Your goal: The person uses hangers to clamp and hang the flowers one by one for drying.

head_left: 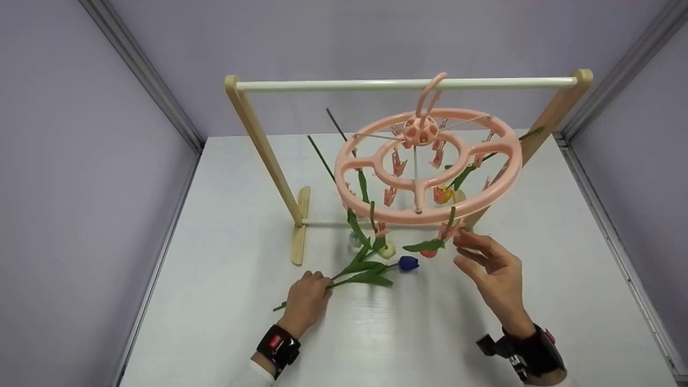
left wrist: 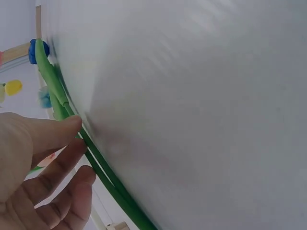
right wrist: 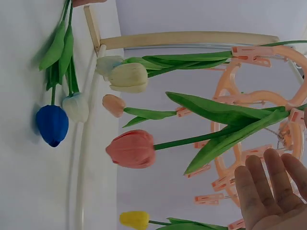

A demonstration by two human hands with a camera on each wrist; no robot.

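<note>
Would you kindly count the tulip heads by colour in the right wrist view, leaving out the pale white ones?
blue tulip: 1
coral-red tulip: 1
peach tulip: 1
yellow tulip: 1
Total: 4
</note>
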